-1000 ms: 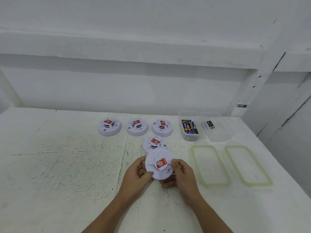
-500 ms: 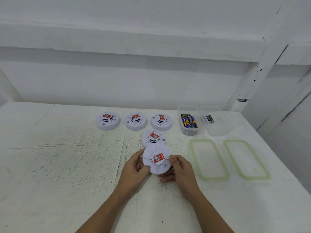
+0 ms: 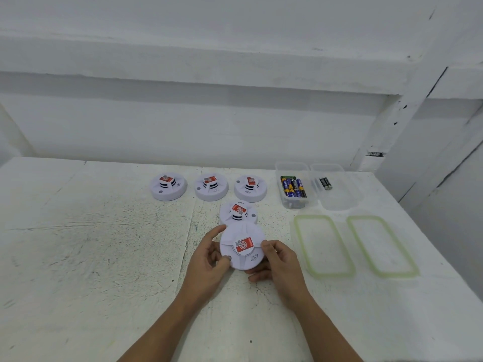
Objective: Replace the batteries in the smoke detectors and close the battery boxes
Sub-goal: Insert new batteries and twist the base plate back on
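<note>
Hands meet over the near middle of the white table (image 3: 104, 244), both clamped on one round white smoke detector (image 3: 243, 231), which is tilted so that its domed face and red label look up toward the camera. The left hand (image 3: 209, 259) grips the left edge, its thumb lying low on the face beside a small grey button and one finger reaching up along the upper left rim. The right hand (image 3: 281, 259) pinches the right edge, thumb on the face and the other fingers tucked beneath the body. Whether the underside touches the table cannot be told. Just behind it, partly covered by its upper rim, a second detector (image 3: 238, 212) sits flat with its red label up. Farther back three more stand in a row, each apart from its neighbour: the far-left detector (image 3: 168, 186), the far-middle detector (image 3: 211, 187) and the far-right detector (image 3: 250, 188), the last one near the second detector. Right of that row an open clear battery box (image 3: 290, 165) holds a cluster of mostly blue batteries (image 3: 294, 186). Just beside it on the right, another clear box (image 3: 326, 166) holds two black batteries (image 3: 325, 183) toward its back left. In front of the boxes, two green-rimmed lids, the left lid (image 3: 324, 245) and the right lid (image 3: 381, 245), lie flat side by side without touching.
</note>
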`<move>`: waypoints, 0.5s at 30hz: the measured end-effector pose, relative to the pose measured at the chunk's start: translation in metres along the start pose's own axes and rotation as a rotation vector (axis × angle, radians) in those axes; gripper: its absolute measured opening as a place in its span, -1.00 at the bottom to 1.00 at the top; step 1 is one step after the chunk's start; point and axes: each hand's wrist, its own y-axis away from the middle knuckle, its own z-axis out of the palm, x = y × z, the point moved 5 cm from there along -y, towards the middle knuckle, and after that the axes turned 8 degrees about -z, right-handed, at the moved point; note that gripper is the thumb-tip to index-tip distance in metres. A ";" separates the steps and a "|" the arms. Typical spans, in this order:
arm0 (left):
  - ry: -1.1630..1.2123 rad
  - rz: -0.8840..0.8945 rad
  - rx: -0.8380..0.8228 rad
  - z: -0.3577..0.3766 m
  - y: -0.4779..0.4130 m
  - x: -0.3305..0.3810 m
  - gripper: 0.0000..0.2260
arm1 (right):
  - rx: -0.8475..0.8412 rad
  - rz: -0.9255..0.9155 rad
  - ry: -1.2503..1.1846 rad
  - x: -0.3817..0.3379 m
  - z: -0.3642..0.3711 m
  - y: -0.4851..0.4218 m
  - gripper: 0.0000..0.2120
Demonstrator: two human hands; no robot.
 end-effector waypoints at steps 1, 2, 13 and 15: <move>-0.003 0.003 0.001 0.000 0.000 0.000 -0.47 | 0.001 0.000 0.001 0.000 0.000 0.000 -0.74; -0.007 0.007 -0.001 0.000 0.000 -0.001 -0.47 | 0.001 0.001 0.001 0.000 0.000 0.000 -0.74; -0.061 0.054 -0.030 0.000 0.003 0.001 -0.41 | 0.007 -0.017 -0.011 0.000 0.000 0.001 -0.76; -0.072 0.084 -0.028 0.001 0.004 0.005 -0.40 | 0.005 -0.025 -0.016 -0.001 -0.001 0.001 -0.78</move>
